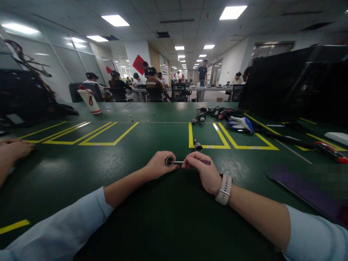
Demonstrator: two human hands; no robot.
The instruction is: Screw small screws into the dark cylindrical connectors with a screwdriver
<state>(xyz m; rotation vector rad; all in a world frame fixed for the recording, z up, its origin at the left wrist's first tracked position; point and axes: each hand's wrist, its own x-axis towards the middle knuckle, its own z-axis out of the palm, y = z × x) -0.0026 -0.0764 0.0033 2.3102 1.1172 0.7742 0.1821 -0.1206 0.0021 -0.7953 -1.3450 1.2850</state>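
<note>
My left hand [157, 166] is closed around a short, round metal part [170, 161] whose dark hollow end faces me. In the fingers of my right hand [203, 171] is a thin screwdriver [207, 162] with a purplish handle. Its slim shaft points left and reaches the mouth of the metal part; how deep the tip sits cannot be made out. Just beyond my right hand, a similar metal part [198, 146] lies on the green table [130, 217] by a yellow tape line. A pale watch strap circles my right wrist.
Dark metal parts and cables [201, 117] lie at the back right, beside a blue-and-white glove [240, 124]. A red-and-black tool [328, 151] and a dark purple flat object [312, 192] are at right. Another person's hand [16, 152] rests at left. A white cup-like container [90, 101] stands behind.
</note>
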